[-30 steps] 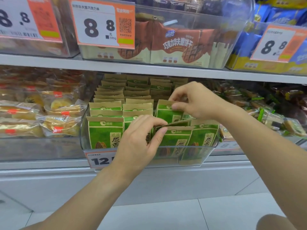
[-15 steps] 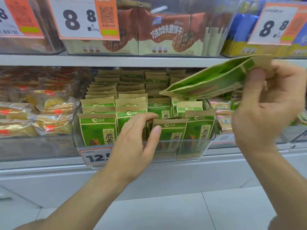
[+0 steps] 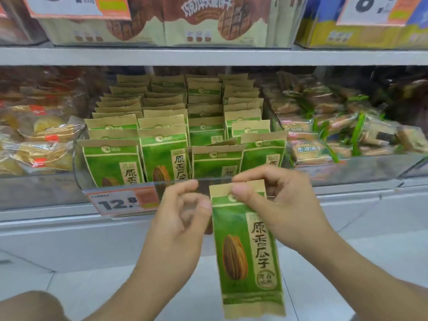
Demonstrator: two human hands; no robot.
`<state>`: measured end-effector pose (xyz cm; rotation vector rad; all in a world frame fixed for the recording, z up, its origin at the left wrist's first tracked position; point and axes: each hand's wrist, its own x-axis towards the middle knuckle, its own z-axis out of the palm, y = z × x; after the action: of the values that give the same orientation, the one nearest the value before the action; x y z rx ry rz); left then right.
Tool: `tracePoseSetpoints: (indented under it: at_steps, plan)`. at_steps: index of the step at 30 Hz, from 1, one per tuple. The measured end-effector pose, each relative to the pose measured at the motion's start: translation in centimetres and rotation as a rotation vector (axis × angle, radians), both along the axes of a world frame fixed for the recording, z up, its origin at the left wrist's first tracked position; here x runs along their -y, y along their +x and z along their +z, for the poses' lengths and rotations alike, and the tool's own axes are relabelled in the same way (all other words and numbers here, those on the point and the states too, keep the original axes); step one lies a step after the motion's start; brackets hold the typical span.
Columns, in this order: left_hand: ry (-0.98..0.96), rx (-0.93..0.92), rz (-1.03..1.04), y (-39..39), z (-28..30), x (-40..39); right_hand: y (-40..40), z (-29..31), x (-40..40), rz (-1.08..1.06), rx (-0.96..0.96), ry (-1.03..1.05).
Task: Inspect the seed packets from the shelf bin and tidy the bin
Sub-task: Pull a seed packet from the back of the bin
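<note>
**Seed packet held clear of the bin**

Above, a grey shelf (image 3: 208, 57) edge; below it, a clear bin (image 3: 78, 172) packed with upright green packets (image 3: 162, 158) in four rows, price tag (image 3: 122, 201) clipped to the front lip. In front of the bin and below its rim, open air over pale floor. There, one seed packet (image 3: 247, 251) hanging upright, pinched at its brown top strip by right hand (image 3: 278, 205), thumb in front. Left hand (image 3: 180, 218) just beside the packet's left edge, fingers loosely curled; contact with it unclear.
</note>
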<state>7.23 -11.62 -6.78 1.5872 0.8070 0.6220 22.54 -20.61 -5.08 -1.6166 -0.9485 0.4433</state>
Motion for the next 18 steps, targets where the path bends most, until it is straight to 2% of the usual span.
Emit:
tracePoseSetpoints:
  at_steps: [2, 4, 7, 10, 13, 18]
  plan:
    - [-0.173, -0.059, -0.095, 0.1, -0.3, -0.6, 0.2, -0.3, 0.0, -0.032, -0.112, 0.013]
    - [-0.231, -0.05, -0.22, 0.1, -0.2, -0.6, 0.2, -0.3, -0.1, -0.05, -0.201, 0.03]
    - [-0.196, -0.016, -0.193, -0.1, -0.3, -0.3, 0.1, -0.6, 0.0, -0.031, -0.292, -0.005]
    - [-0.1, 0.011, -0.109, -0.2, -0.3, -0.6, 0.3, 0.0, 0.5, 0.081, -0.415, -0.101]
    - [-0.109, 0.077, -0.102, -0.2, 0.0, -1.0, 0.5, 0.8, 1.1, 0.139, -0.368, -0.147]
    - [-0.204, 0.066, -0.327, -0.4, 0.5, -0.8, 1.1, 1.1, 1.6, 0.062, -0.312, -0.09]
